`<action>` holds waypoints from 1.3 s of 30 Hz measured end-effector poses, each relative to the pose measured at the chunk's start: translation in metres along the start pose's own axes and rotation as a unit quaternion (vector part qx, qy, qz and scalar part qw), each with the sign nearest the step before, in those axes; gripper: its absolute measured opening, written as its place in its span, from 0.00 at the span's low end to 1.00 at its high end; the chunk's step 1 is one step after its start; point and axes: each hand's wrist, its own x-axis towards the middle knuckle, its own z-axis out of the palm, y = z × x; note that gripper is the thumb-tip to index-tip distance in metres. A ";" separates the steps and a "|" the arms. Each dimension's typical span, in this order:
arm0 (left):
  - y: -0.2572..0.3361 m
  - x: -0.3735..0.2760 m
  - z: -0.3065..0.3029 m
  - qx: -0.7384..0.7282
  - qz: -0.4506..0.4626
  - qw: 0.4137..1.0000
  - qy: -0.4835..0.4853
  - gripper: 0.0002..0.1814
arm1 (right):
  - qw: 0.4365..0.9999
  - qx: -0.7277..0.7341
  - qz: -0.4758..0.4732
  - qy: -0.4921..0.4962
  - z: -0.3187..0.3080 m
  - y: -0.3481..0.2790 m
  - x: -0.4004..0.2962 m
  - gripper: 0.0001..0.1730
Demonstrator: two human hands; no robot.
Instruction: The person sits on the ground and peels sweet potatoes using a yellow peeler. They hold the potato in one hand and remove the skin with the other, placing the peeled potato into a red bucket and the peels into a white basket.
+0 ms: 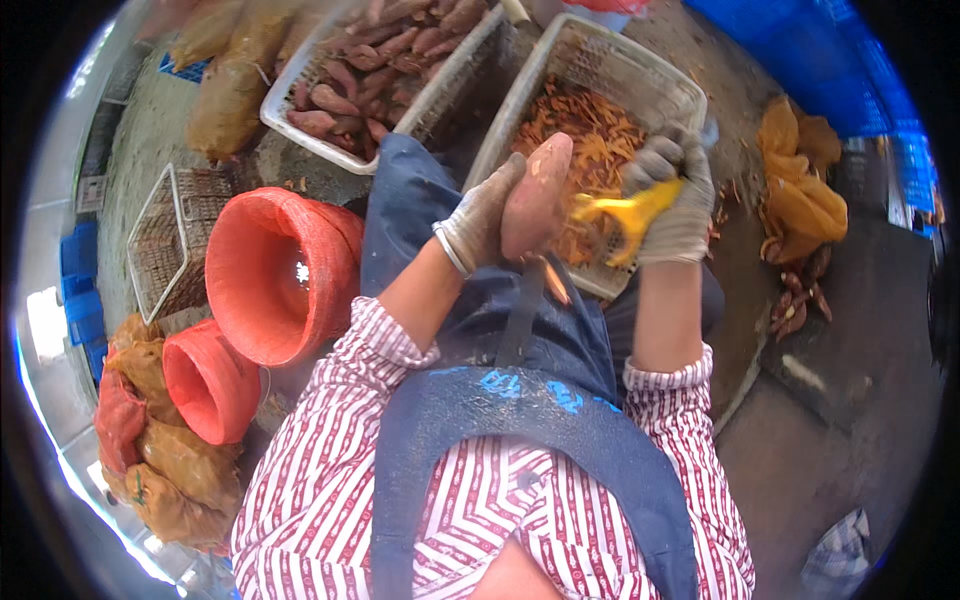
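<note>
My gloved left hand (487, 210) holds a large reddish-skinned sweet potato (536, 199) upright, with a small scraped patch near its top. My gloved right hand (671, 199) grips a yellow-handled peeler (634, 214), slightly blurred, to the right of the sweet potato. A strip of orange peel (556, 283) hangs just below the sweet potato. Beneath both hands stands a white plastic crate (495, 139) holding many orange and reddish peelings (592, 135). Left of it, another white crate (442, 82) holds many unpeeled sweet potatoes (337, 97).
Two red mesh-wrapped tubs (281, 277) (214, 382) stand at my left, beside a pale basket (180, 240). Filled mesh sacks (184, 457) lie behind them. An orange mesh bag (802, 187) and several small sweet potatoes (799, 300) lie on the floor at right, near blue crates (817, 60).
</note>
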 end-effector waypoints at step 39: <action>-0.027 0.008 0.005 -0.120 -0.091 0.988 -0.037 0.26 | 0.985 -0.079 -0.052 0.142 -0.039 0.019 0.064 0.08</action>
